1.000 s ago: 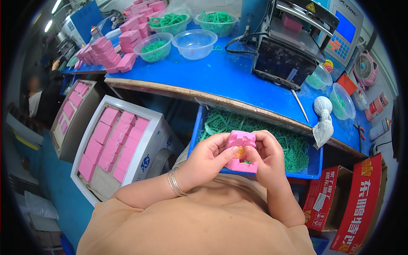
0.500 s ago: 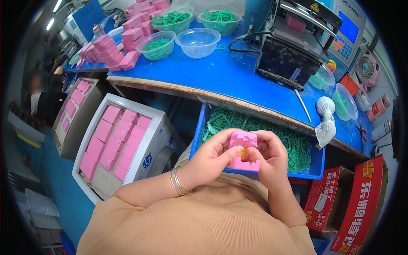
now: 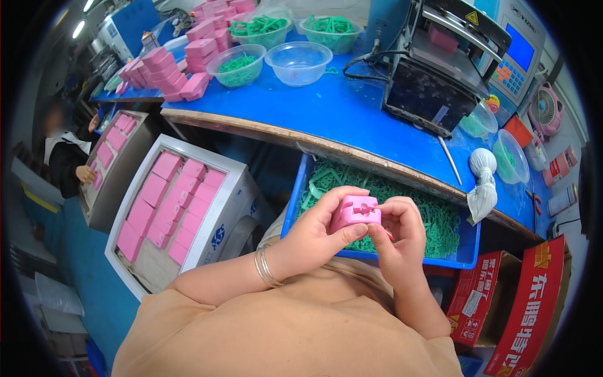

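Over the blue tray, my left hand (image 3: 325, 221) wraps round a pink mold block (image 3: 355, 212). A notched, dark recess shows on the block's upper face. My right hand (image 3: 398, 231) is closed at the block's right side, its index finger and thumb against that edge. A small red bit shows beside the right thumb; I cannot make out what it is. Under and behind my hands, the blue tray (image 3: 466, 259) is full of tangled green strips (image 3: 433, 220).
A white-framed box (image 3: 139, 270) of pink blocks stands left. On the blue bench (image 3: 301, 113) are bowls of green pieces, an empty clear bowl (image 3: 298, 63), stacked pink blocks (image 3: 164, 72), a black press (image 3: 433, 81), a stick and a white cloth bundle (image 3: 482, 166). Red cartons (image 3: 527, 308) stand right. A co-worker's hand (image 3: 85, 174) touches a farther box.
The pink block, spread open with something amber under my thumbs, now looks compact, its notched face turned up. My right hand has shifted to its side. The co-worker has reached toward the farther box.
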`<state>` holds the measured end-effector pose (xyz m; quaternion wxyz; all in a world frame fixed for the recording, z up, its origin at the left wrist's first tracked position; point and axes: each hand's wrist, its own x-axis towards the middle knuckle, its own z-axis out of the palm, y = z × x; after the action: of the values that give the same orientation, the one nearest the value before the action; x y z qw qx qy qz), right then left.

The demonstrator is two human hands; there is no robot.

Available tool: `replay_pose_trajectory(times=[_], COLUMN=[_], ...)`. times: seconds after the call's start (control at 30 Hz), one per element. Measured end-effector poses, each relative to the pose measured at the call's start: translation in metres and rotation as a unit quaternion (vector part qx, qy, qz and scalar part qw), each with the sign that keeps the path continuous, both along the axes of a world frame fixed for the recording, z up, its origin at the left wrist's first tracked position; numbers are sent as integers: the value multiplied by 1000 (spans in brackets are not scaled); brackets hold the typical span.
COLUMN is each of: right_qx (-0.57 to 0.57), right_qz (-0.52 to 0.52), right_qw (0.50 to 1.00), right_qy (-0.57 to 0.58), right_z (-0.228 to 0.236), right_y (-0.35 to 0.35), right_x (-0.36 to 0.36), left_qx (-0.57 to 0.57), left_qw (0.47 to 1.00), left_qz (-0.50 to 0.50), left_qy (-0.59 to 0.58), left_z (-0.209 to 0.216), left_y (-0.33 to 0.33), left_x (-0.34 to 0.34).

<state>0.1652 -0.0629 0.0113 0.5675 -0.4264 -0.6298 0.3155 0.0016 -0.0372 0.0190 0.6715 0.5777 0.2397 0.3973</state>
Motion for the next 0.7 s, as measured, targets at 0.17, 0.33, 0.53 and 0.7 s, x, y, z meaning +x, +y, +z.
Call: replay_pose_trajectory(times=[0.17,0.33,0.53,0.7], right_qx=[-31,6,60,-216], right_qz=[-7,-18,87,145], right_qw=[999,1000,991,919], right_qy=[27,9,-78,298], right_z=[-7,-5,-4,-4], right_y=[-2,3,4,6], right_x=[-6,-2,6,-9], left_qx=[53,47,-40,87], left_qw=[997,998,997,992], left_qz=[21,14,-48,-19], left_qy=[52,31,-42,88], left_z=[-5,-2,2,18], left_y=[2,3,1,-6], left_x=[-3,-7,-9,-7])
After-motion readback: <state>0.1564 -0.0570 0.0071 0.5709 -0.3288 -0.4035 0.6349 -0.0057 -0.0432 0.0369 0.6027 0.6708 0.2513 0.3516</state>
